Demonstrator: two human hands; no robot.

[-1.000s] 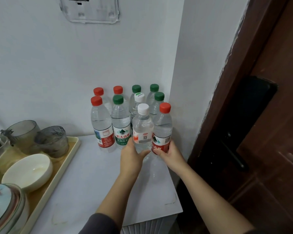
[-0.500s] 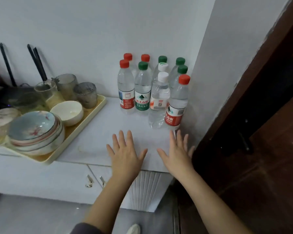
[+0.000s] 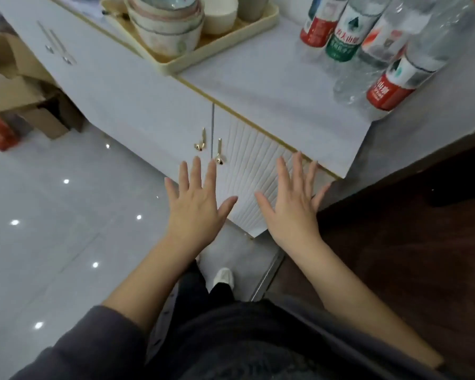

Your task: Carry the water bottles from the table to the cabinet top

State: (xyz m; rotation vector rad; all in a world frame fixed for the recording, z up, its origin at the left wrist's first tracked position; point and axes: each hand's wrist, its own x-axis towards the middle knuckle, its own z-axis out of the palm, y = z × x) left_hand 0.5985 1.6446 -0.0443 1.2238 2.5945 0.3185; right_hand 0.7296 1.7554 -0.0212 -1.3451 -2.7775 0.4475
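Observation:
Several clear water bottles stand in a cluster on the white cabinet top [image 3: 272, 89] at the upper right; only their lower halves show. Nearest the corner is a red-labelled bottle [image 3: 395, 83], with a green-labelled bottle [image 3: 346, 42] and another red-labelled bottle [image 3: 317, 26] behind it. My left hand [image 3: 196, 202] and my right hand [image 3: 292, 202] hover side by side in front of the cabinet doors, below the cabinet top. Both show flat, spread fingers and hold nothing. Neither touches a bottle.
A cream tray [image 3: 217, 48] with stacked bowls [image 3: 166, 26] sits on the cabinet top, left of the bottles. Gold door handles [image 3: 210, 148] hang just above my left hand. Cardboard boxes [image 3: 17, 86] stand on the tiled floor at left. A dark wooden door [image 3: 422, 242] lies right.
My hands let go of the two front bottles, then drew back off the cabinet top with spread fingers. The view has tilted down towards the cabinet doors and the floor.

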